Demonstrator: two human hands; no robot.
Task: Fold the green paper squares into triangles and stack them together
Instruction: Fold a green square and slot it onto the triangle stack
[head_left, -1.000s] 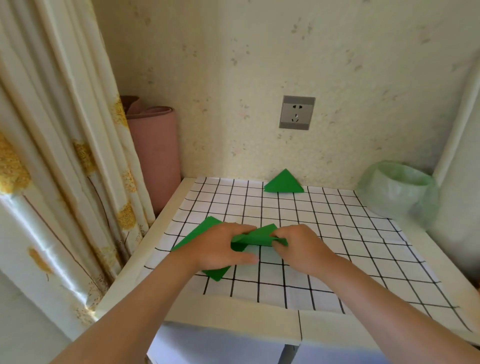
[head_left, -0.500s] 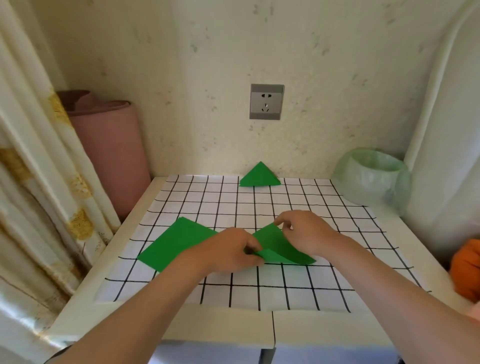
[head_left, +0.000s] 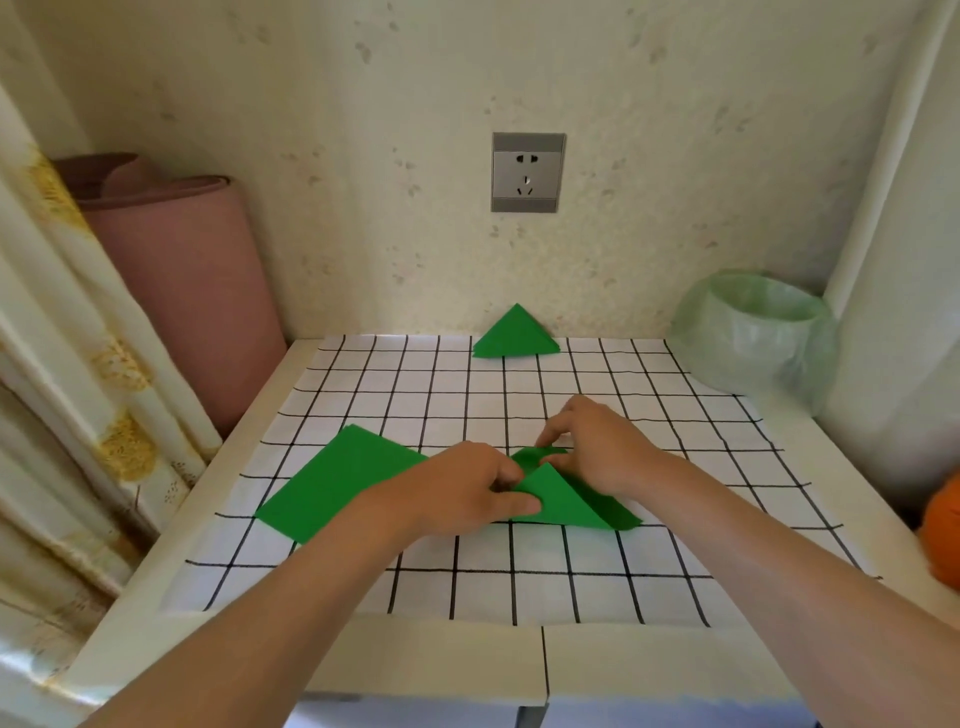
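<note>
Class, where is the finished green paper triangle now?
In the head view, the folded green paper triangle sits at the far middle of the black-gridded white sheet, by the wall below the grey wall socket.

- Three green papers — flat square (head_left: 337, 483) at 9 o'clock, half-folded sheet (head_left: 569, 504) in the middle, folded triangle (head_left: 516, 335) at 12 o'clock.
- Two hands: left hand (head_left: 457, 493), right hand (head_left: 597, 447).
- One wall socket (head_left: 527, 172), one pink roll (head_left: 192, 291), one green bag (head_left: 753, 338) — 2 o'clock.

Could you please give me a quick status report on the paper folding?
Left hand and right hand both pinch the half-folded paper. One flat green square lies at left; one finished triangle at the back. Nothing in the way.
</note>
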